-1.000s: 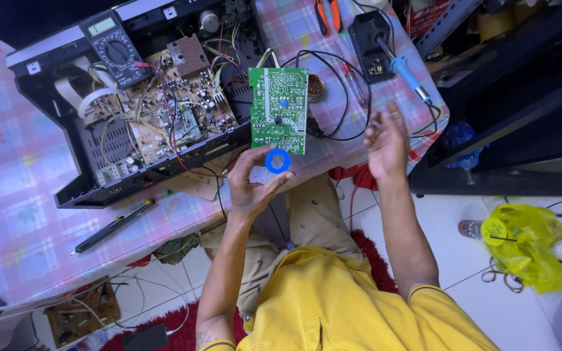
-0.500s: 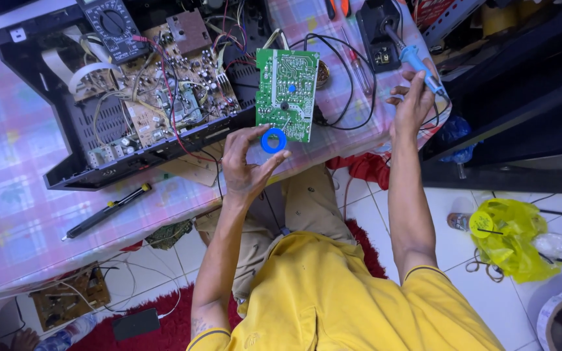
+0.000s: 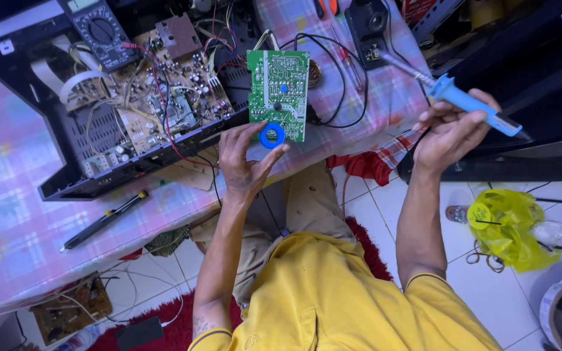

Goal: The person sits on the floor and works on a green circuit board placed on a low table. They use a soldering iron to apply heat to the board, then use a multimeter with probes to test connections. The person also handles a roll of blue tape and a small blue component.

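While the green printed circuit board (image 3: 278,94) is propped upright at the edge of the plaid-covered bench (image 3: 8,195), it is gripped, seemingly together with a small blue ring (image 3: 272,136), by the left hand (image 3: 245,162); a blue-handled soldering iron (image 3: 466,104) is clasped in the right hand (image 3: 453,133).

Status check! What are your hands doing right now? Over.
Left hand pinches blue ring at green circuit board. Right hand grips blue soldering iron. Nothing between them.

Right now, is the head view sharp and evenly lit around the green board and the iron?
Head view: green circuit board crisp and evenly lit, no glare; blue soldering iron in the right hand slightly soft; left hand sharp; edges bend from wide-angle distortion; top right corner dark.
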